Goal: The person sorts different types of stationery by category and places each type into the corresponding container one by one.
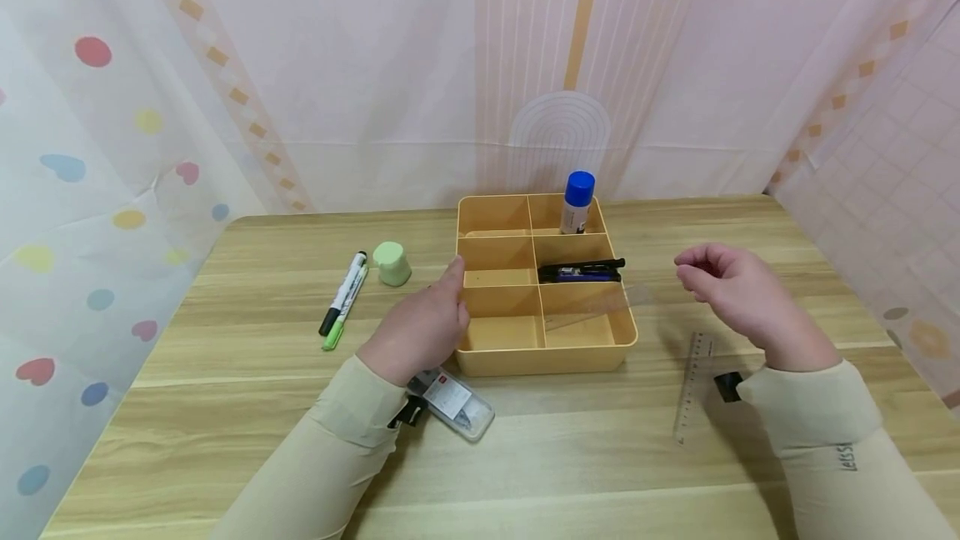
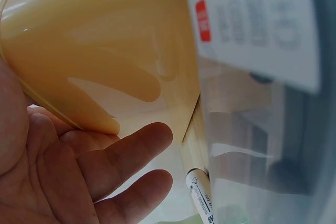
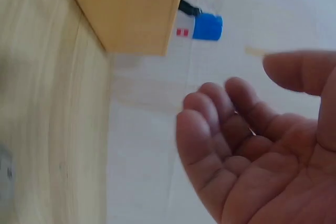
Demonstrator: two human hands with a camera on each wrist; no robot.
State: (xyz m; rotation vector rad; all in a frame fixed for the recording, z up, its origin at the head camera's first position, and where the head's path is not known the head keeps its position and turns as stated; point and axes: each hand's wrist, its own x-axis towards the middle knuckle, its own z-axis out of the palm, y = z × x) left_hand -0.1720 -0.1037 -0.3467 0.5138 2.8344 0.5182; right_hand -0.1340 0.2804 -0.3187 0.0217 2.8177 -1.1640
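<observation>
A yellow six-compartment organizer [image 1: 543,361] stands on the table. My left hand [image 1: 420,327] rests against its left wall; in the left wrist view, two fingers [image 2: 128,156] extend beside that wall without holding anything. To the right of the organizer, my right hand [image 1: 738,294] hovers empty, its fingers loosely bent and the thumb apart from them in the right wrist view. A transparent ruler [image 1: 592,311] leans in the front right compartment, one end sticking out over the right rim. Black and blue pens [image 1: 581,272] lie in the middle right compartment. A blue-capped glue stick [image 1: 576,211] stands in the back right one.
Another clear ruler [image 1: 692,386] lies near my right wrist. A clear plastic case [image 1: 457,407] with a white label sits partly under my left wrist. Left of the organizer are a black-and-white marker [image 1: 345,290], a green marker [image 1: 347,307] and a small light-green pot-shaped object [image 1: 392,265].
</observation>
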